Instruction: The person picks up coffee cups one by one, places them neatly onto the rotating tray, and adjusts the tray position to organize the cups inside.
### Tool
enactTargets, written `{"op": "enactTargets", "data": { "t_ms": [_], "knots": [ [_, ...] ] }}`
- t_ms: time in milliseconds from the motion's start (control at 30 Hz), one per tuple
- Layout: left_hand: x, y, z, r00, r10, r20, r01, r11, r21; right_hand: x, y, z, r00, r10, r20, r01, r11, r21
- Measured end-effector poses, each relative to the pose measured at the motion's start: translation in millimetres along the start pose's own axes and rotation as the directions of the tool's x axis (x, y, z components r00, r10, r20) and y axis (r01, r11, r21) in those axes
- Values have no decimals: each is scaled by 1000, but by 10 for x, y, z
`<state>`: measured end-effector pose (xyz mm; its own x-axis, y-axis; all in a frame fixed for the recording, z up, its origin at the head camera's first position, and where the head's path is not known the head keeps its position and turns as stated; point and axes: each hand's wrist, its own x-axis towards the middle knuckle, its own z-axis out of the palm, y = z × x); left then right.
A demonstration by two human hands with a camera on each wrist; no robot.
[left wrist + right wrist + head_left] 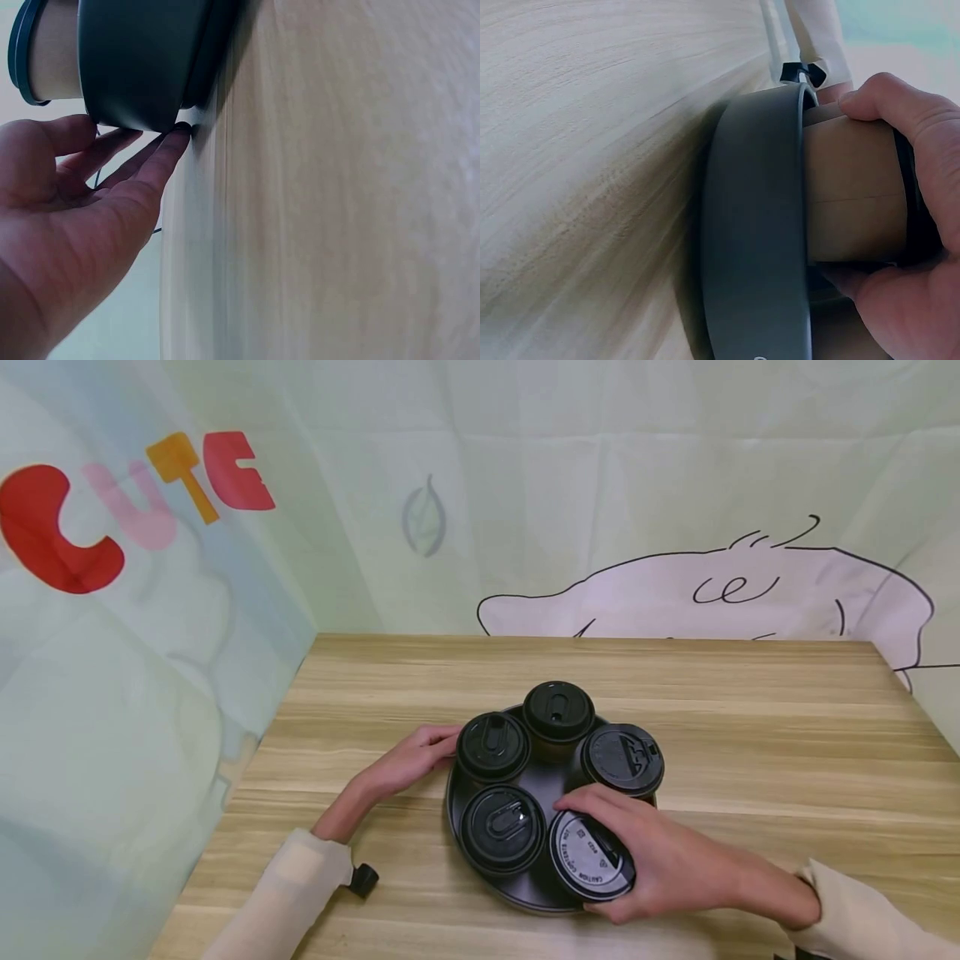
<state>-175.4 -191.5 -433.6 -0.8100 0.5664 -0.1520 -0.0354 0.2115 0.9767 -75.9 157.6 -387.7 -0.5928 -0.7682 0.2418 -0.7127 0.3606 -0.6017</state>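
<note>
A round black tray with a raised wall stands on the table and carries several paper coffee cups with black lids. My right hand grips the near-right cup, whose lid bears white printed lettering. In the right wrist view, thumb and fingers lie on either side of that brown cup, which sits inside the tray's wall. On the opposite side, my left hand touches the tray's outer wall with its fingertips, fingers fairly straight in the left wrist view. Nearest to it is a lidded cup.
Other lidded cups stand at the tray's back, right and near left. Wooden tabletop surrounds the tray. A printed curtain hangs behind the table's far edge and along its left side.
</note>
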Motion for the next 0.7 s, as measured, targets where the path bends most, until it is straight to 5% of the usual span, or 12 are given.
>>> {"op": "enactTargets", "data": {
  "t_ms": [700],
  "knots": [
    [11,1,1,1000,4,4,-4,1000,23,-46,56,57,998,-51,-45,49,998,-49]
  ]
}}
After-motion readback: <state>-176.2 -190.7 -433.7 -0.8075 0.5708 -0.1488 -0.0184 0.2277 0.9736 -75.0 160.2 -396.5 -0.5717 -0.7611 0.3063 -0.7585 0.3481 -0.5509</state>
